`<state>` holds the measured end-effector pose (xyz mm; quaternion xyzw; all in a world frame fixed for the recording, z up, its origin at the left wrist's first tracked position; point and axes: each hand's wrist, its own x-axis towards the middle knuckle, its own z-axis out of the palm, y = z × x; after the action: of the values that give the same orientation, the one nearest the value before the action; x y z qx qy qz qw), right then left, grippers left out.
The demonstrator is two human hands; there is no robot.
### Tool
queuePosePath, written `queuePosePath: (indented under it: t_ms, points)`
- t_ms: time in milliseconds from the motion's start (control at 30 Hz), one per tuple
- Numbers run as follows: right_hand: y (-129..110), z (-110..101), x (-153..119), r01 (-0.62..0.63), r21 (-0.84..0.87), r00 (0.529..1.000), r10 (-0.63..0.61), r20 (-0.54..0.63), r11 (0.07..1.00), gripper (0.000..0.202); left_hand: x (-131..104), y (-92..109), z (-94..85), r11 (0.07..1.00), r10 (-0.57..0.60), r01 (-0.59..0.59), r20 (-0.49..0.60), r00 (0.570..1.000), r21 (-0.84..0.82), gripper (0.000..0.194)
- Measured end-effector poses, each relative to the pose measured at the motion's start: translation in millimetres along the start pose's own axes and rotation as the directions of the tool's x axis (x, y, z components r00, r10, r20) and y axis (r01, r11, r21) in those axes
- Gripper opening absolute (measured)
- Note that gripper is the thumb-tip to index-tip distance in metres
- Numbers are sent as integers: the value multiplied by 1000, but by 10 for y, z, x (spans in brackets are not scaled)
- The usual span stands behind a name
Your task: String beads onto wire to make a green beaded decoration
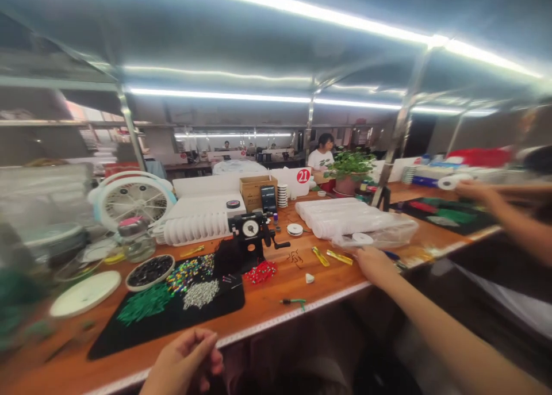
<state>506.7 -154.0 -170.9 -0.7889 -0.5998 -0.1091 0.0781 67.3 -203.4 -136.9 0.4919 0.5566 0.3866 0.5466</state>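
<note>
My left hand point(185, 360) is at the table's front edge, thumb and fingers pressed together; anything between them is too small to make out. Stretched out to the right, my right hand point(376, 267) has its fingertips closed at the near rim of a white spool point(363, 238), beside clear plastic wrapping around white rolls point(332, 215). Between the hands lie a green-handled tool point(294, 301), a small white piece point(309, 278) and yellow packets point(319, 256). A black mat point(215, 313) carries green pieces point(146, 304), silver pieces point(200, 294) and multicoloured beads point(185, 273).
A black winding device point(251, 234) with a crank stands behind red beads point(261, 272). Left are a fan point(135, 202), a jar point(137, 240) and a bowl point(150, 272). A metal post point(394, 148) rises at right; another person's hand point(472, 187) holds a white roll.
</note>
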Motion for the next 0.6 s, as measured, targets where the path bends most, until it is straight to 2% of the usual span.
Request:
queuePosePath:
  t_ms: [67, 133, 200, 267, 333, 400, 467, 500, 600]
  points:
    - [15, -54, -120, 1, 43, 1000, -1, -12, 999, 26, -8, -10, -18, 1000, 22, -22, -16, 1000, 17, 47]
    - [-86, -134, -277, 22, 112, 999, -18, -38, 993, 29, -21, -17, -15, 999, 42, -41, -32, 999, 29, 47]
    - [-358, -252, -477, 80, 214, 995, -66, -73, 973, 29, -46, -5, 29, 999, 49, -48, -23, 999, 25, 43]
    - [-785, -413, -709, 167, 374, 985, -141, -95, 912, 30, -81, 32, 109, 998, 57, -57, 6, 998, -3, 38]
    - [-1279, -590, -929, 214, 772, 949, -316, -19, 599, 29, -119, 80, 198, 997, 63, -62, 41, 997, -41, 34]
    - [-1723, -728, -1082, 170, 921, 863, -503, 33, 351, 33, -151, 111, 259, 996, 60, -56, 65, 996, -65, 31]
    - [-2030, -784, -1142, 109, 962, 815, -577, 58, 250, 19, -170, 103, 266, 996, 56, -50, 76, 996, -76, 31]
    - [-2124, -781, -1142, 77, 973, 804, -590, 70, 219, 19, -173, 83, 250, 995, 61, -54, 74, 995, -82, 32]
    - [-2219, -706, -1086, -12, 992, 808, -583, 85, 128, 28, -168, -11, 160, 989, 73, -56, 124, 990, -134, 37]
